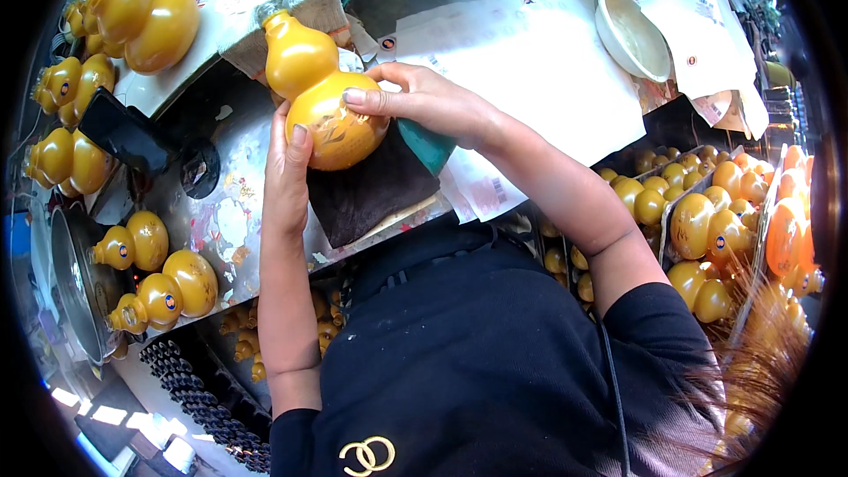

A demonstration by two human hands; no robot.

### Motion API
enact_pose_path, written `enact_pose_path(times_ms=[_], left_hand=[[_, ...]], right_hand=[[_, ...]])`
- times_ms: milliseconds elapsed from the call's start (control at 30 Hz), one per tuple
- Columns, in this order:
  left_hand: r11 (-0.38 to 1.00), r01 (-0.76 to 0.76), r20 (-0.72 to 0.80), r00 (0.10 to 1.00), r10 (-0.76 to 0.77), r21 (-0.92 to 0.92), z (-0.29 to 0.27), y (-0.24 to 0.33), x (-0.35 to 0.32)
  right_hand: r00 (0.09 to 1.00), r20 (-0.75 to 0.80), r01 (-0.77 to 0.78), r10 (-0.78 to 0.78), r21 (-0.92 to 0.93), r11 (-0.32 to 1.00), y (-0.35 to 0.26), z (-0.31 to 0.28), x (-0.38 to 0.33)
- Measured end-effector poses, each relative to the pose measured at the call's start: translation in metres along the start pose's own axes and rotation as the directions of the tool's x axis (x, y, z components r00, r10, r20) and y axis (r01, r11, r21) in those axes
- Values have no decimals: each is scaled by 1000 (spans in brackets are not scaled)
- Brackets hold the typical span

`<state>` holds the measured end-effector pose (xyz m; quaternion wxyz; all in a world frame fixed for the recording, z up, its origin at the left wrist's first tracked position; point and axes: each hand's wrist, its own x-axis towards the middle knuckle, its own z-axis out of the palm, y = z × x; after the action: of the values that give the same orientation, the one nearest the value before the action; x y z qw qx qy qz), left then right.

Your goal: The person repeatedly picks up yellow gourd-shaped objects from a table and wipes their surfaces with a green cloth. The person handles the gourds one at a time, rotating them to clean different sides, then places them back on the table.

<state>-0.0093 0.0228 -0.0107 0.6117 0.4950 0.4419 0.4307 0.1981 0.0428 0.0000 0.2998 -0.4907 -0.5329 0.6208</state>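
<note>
A glossy yellow gourd-shaped bottle [316, 93] lies tilted on a dark cloth [371, 190] on the metal worktable [221, 212], neck pointing up-left. My left hand [287, 172] cups its lower left side, thumb on the belly. My right hand [424, 102] lies over its right side, fingers pressing a faint label on the belly. A teal object [428, 146] shows under my right palm.
Several more yellow gourd bottles [146, 9] stand at the upper left, and others [163, 287] at the left edge. Crates of gourds [707, 221] fill the right. A white bowl [632, 35] and papers [530, 71] lie behind. A black phone [124, 132] rests at left.
</note>
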Motion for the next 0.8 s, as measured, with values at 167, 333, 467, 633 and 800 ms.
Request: enact_pose_path(times_ms=[167,333,467,633,800], left_hand=[[1000,12,25,1000,-11,-27,-3,-2,0],[998,38,26,999,-37,-43,-7,-2,0],[997,49,7,999,-49,-53,-9,-3,2],[997,14,-48,999,-17,-71,-4,6,3],[999,-17,-51,998,19,29,11,18,8]], right_hand=[[1000,2,-13,13,70,997,1,-3,4],[1000,-1,-20,20,65,998,0,-4,6],[1000,3,2,-3,60,998,-2,-3,6],[999,-17,29,-33,-196,980,-13,-8,2],[998,61,45,-19,-467,883,-26,-10,11]])
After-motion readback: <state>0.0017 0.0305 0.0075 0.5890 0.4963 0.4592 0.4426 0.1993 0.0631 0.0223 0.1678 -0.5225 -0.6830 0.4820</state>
